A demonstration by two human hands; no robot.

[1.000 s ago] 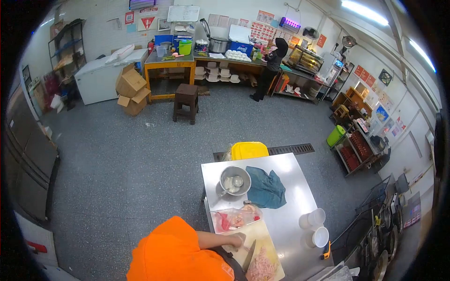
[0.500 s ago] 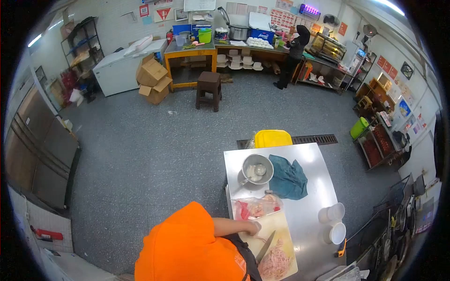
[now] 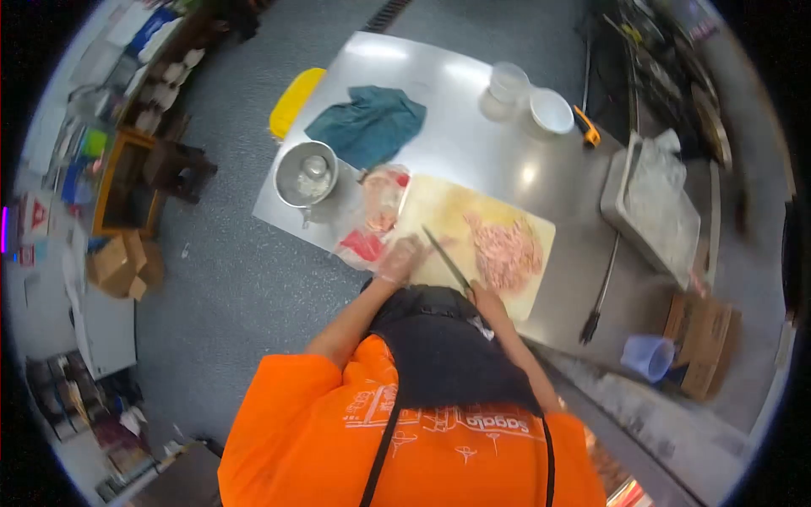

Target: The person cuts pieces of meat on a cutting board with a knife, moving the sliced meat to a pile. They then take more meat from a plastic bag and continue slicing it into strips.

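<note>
Steel, bright and bare in places, makes up the tabletop (image 3: 473,144) that carries everything here. Near its left edge stands a round metal bowl (image 3: 306,173) with something pale inside, and beyond it, toward the far left corner, lies a crumpled teal cloth (image 3: 367,125). A yellow bin (image 3: 291,101) shows just off that edge, on the floor side. Between the bowl and the cutting board (image 3: 473,241) lies a clear plastic bag (image 3: 372,215) holding red and pink pieces, its end touching the board's left edge.

The left hand (image 3: 401,258) rests at the board's near-left corner — fingers curled down onto something small and pale there; what it presses is too blurred to make out. A knife (image 3: 448,262) lies slanted across the board beside it, its handle end disappearing toward the right hand (image 3: 481,291), which is mostly hidden behind the person's dark head covering; how it is closed cannot be told. To the right of the blade sits a heap of chopped pink meat (image 3: 505,252).

Toward the far right corner stand a clear cup (image 3: 508,82) and a white bowl (image 3: 551,110), side by side, with an orange-handled tool (image 3: 585,125) just beyond. A metal tray (image 3: 655,207) sits at the right edge.

The orange shirt (image 3: 338,431) bears white print — mirrored and too blurred to read.
</note>
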